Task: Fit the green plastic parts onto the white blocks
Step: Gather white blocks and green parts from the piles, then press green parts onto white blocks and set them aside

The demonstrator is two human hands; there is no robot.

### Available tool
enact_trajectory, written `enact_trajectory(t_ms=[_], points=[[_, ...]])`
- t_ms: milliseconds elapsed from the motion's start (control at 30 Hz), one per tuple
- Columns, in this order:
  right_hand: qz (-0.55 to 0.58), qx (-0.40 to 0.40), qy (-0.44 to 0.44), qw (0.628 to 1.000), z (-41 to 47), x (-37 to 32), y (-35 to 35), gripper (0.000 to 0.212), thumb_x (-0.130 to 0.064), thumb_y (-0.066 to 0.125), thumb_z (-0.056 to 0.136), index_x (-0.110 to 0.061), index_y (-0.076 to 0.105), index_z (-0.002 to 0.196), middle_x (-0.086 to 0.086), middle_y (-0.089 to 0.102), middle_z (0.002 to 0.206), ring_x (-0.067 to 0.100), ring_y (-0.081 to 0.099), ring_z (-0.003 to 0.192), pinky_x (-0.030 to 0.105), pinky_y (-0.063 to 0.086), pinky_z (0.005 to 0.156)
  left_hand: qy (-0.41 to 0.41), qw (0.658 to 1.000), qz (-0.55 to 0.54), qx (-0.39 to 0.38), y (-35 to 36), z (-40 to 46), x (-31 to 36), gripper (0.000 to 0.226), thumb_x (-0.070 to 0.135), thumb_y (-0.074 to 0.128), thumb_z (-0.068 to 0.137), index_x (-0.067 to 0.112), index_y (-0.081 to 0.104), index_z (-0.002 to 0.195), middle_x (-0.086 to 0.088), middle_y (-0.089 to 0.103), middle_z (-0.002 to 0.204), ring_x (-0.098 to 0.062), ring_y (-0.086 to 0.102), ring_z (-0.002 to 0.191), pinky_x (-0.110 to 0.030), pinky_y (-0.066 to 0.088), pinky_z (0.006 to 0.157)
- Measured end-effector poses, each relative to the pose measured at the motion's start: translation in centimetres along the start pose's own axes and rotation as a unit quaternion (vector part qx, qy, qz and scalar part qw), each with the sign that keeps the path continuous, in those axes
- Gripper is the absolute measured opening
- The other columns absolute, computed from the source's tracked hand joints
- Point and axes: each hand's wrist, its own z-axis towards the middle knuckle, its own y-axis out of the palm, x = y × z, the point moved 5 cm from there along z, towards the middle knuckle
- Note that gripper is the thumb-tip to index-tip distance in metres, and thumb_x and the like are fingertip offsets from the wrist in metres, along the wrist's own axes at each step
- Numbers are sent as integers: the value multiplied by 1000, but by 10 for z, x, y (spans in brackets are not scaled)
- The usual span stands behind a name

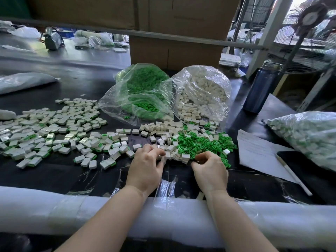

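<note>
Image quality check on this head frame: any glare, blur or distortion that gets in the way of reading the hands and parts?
Head view: wide-angle bending curves the foam table edge and bar; glare on the clear bags and blown-out daylight top right; background soft; left hand, right hand and green parts sharp enough, fingertip contents unclear.

Single head cam, wide-angle, worn by the person at the near edge of the black table [54, 171]. It looks forward and down across the tabletop, close over both forearms, which enter from the bottom of frame. Edges bow from lens distortion. The far field takes in a cardboard box [174, 50] and a fan [309, 20] at upper right. No second view, so no overlap.
</note>
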Motion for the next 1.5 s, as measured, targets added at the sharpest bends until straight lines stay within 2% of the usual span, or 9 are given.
enact_trajectory(t_ms=[167, 267, 500, 733, 833, 933, 1100, 1333, 1500], points=[[-45, -5, -36, 998, -3, -4, 2, 12, -18, 63, 83, -23, 62, 93, -3, 64, 103, 19, 58, 98, 33, 43, 91, 7, 999, 17, -50, 8, 0, 1, 39, 26, 59, 88, 25, 52, 127, 7, 40, 102, -15, 40, 109, -16, 25, 93], [-46, -4, -49, 998, -3, -5, 2, 14, -13, 61, 84, -21, 62, 95, -2, 64, 103, 19, 58, 95, 33, 45, 89, 15, 999, 11, -51, 9, -1, 3, 39, 26, 60, 88, 24, 52, 125, 10, 35, 99, -14, 43, 108, -16, 28, 93], [-42, 1, -55, 998, -1, -4, 3, 12, -13, 62, 83, -20, 63, 93, -1, 62, 102, 20, 56, 98, 31, 44, 87, 29, 999, 0, -46, 8, -2, 5, 33, 21, 62, 86, 22, 56, 118, 10, 41, 100, -14, 47, 106, -18, 33, 91], [-38, 17, -49, 998, 1, -1, 2, 16, -9, 61, 84, -19, 63, 96, -1, 62, 104, 18, 57, 92, 21, 37, 74, 43, 998, -1, -46, 8, -2, 7, 29, 21, 64, 85, 22, 58, 113, 9, 44, 103, -13, 48, 105, -18, 36, 89], [-44, 23, -45, 998, 1, 0, 1, 16, -13, 63, 84, -21, 63, 98, -1, 58, 107, 18, 55, 98, 24, 40, 81, 42, 998, 5, -43, 8, -2, 7, 26, 23, 62, 86, 22, 57, 112, 8, 42, 103, -13, 47, 106, -19, 38, 89], [-70, 41, -27, 996, 1, 2, -1, 18, -20, 64, 84, -24, 61, 101, -3, 54, 109, 18, 51, 105, 30, 36, 89, 25, 999, 15, -35, 8, -2, 5, 29, 27, 61, 87, 22, 54, 114, 4, 42, 108, -14, 48, 105, -23, 42, 90], [-61, 23, -29, 997, 0, 2, 0, 17, -19, 63, 86, -23, 59, 102, -4, 60, 110, 18, 57, 97, 29, 39, 88, 9, 999, 18, -40, 9, 0, 3, 33, 29, 64, 85, 20, 54, 115, 2, 48, 109, -15, 48, 104, -23, 40, 91], [-42, 16, -54, 998, -3, -4, 0, 18, -25, 68, 83, -21, 60, 100, -5, 62, 103, 16, 57, 91, 22, 36, 75, 18, 1000, -17, -9, 4, 1, 6, 15, 15, 57, 89, 14, 60, 104, 3, 55, 98, -16, 55, 91, -28, 47, 84], [-50, 6, -57, 997, -3, -4, 2, 17, -20, 67, 83, -20, 61, 100, -2, 62, 105, 18, 58, 95, 27, 42, 84, 21, 999, 2, -33, 8, 0, 5, 31, 23, 65, 84, 18, 58, 114, 6, 46, 100, -17, 51, 101, -21, 37, 87]])
